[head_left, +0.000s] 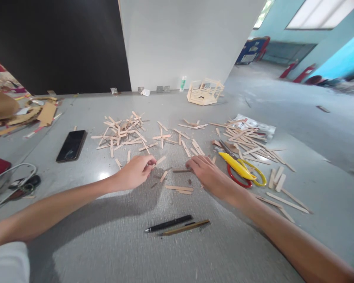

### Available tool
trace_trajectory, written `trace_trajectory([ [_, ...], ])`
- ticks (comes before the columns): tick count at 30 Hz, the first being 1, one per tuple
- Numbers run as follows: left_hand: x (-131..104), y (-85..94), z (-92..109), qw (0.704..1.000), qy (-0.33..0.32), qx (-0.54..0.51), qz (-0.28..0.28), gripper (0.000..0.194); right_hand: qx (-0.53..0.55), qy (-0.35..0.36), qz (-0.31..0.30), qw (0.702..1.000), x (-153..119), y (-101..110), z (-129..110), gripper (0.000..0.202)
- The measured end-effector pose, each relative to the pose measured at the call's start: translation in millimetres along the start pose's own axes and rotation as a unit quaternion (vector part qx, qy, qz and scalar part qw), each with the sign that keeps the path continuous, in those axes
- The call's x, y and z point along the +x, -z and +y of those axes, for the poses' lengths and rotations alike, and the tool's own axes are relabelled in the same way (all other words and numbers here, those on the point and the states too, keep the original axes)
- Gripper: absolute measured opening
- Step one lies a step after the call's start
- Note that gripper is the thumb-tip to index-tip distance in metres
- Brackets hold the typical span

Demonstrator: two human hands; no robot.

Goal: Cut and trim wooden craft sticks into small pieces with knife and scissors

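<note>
Between the thumb and fingers of my left hand (137, 170) is a short wooden stick piece (161, 160), pointing up to the right. My right hand (205, 171) rests low over the table, its fingertips at the end of a darker thin stick (180, 171); whether they grip it is hard to tell. Between the hands lie a small stick piece (163, 176) and some dark scraps. Just below, two flat sticks (179, 188) lie side by side. Beyond my left hand spreads a heap of cut sticks (122, 131), with more loose pieces to its right.
Yellow-handled scissors (242, 167) and a stick pile (247, 139) lie right of my right hand. Two pens (171, 223) lie in front. A phone (72, 146) and cable (32, 169) are at left. A stick frame (205, 93) and glue stick (183, 83) stand at the back.
</note>
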State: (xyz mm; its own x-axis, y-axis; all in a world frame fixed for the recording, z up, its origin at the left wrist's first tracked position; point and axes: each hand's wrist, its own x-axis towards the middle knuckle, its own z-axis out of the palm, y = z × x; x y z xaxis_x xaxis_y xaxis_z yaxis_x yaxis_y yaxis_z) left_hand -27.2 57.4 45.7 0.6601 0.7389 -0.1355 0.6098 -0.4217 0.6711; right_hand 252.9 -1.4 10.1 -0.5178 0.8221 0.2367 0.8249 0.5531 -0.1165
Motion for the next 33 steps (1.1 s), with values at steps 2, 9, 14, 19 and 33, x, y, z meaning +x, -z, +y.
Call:
trace_trajectory([
  [2, 0, -2.6, -1, 1.0, -0.004, -0.004, 0.0, 0.02, -0.036, 0.019, 0.016, 0.999, 1, 0, -8, 0.032],
  [9, -3, -14.6, 8, 0.999, -0.043, -0.009, 0.029, 0.023, -0.059, 0.094, 0.065, 0.992, -6, -2, -34, 0.034],
  [14, -7, -18.0, 14, 0.998, -0.064, -0.011, -0.025, 0.027, -0.006, 0.105, 0.093, 0.99, -10, -2, -35, 0.038],
  [19, -5, -22.8, 6, 0.991, -0.133, 0.016, -0.012, 0.03, 0.0, 0.16, 0.095, 0.983, -6, -3, -35, 0.029],
  [33, -2, -20.5, 7, 0.99, -0.132, 0.005, -0.053, 0.025, 0.008, 0.146, 0.104, 0.984, -6, -11, -27, 0.031],
])
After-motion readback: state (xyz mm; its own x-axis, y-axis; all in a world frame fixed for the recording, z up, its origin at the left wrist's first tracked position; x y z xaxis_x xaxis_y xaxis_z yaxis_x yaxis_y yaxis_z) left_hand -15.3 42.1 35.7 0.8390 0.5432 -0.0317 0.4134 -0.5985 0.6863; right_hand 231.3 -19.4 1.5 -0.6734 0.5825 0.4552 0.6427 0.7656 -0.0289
